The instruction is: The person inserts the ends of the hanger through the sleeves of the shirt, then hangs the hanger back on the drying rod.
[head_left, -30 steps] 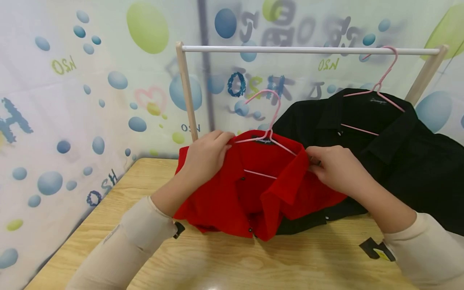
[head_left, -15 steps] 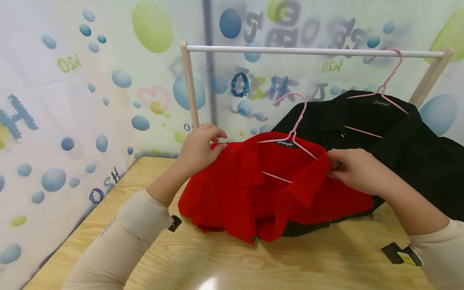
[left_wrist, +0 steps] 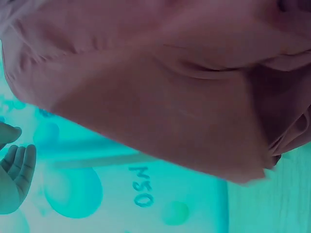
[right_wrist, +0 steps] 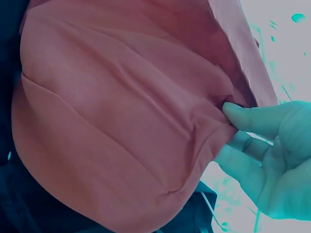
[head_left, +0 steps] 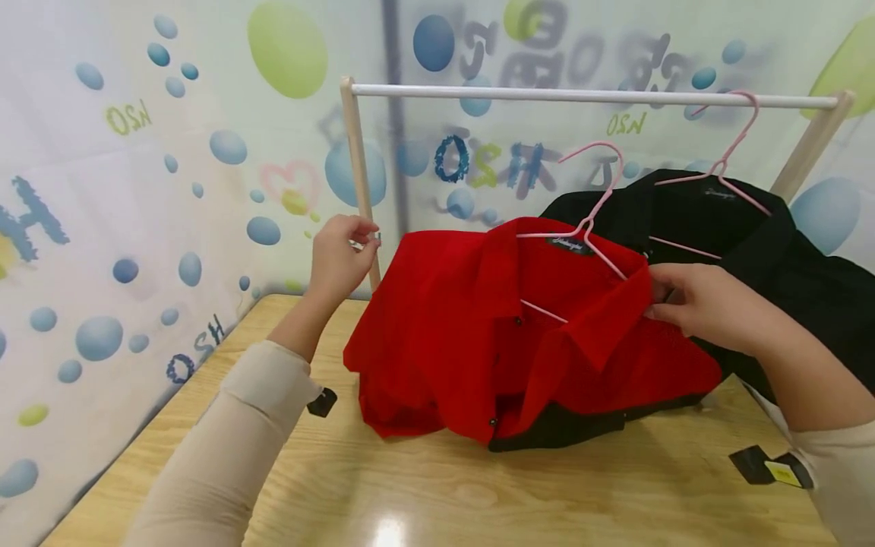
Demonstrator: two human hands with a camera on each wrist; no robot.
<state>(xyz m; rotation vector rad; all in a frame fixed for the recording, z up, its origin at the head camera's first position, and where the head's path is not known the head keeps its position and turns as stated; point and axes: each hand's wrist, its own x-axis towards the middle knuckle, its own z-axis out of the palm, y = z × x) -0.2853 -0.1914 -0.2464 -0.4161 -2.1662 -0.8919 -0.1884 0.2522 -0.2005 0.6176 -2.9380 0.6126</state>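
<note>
A red shirt (head_left: pixel 444 304) with a collar is on a pink hanger (head_left: pixel 601 197), whose hook stands free below the rack's rail. My right hand (head_left: pixel 718 308) pinches the shirt's shoulder beside the collar. In the right wrist view, thumb and fingers of the right hand (right_wrist: pixel 272 150) grip a fold of the red shirt (right_wrist: pixel 121 111). My left hand (head_left: pixel 343 257) is off to the shirt's left, apart from it and holding nothing. The left wrist view has the left hand (left_wrist: pixel 17 170) at its edge, fingers loosely bent, below the shirt's cloth (left_wrist: pixel 146 97).
A black shirt (head_left: pixel 772 281) hangs on another pink hanger (head_left: pixel 734 140) from the white rail (head_left: pixel 547 93) at right. The rack's wooden post (head_left: pixel 357 152) rises behind my left hand. A wooden table (head_left: pixel 424 486) lies below, with a patterned curtain (head_left: pixel 171 190) behind.
My left hand has let go of the red shirt and moved left and up. My right hand has carried the shirt and its hanger to the right and higher.
</note>
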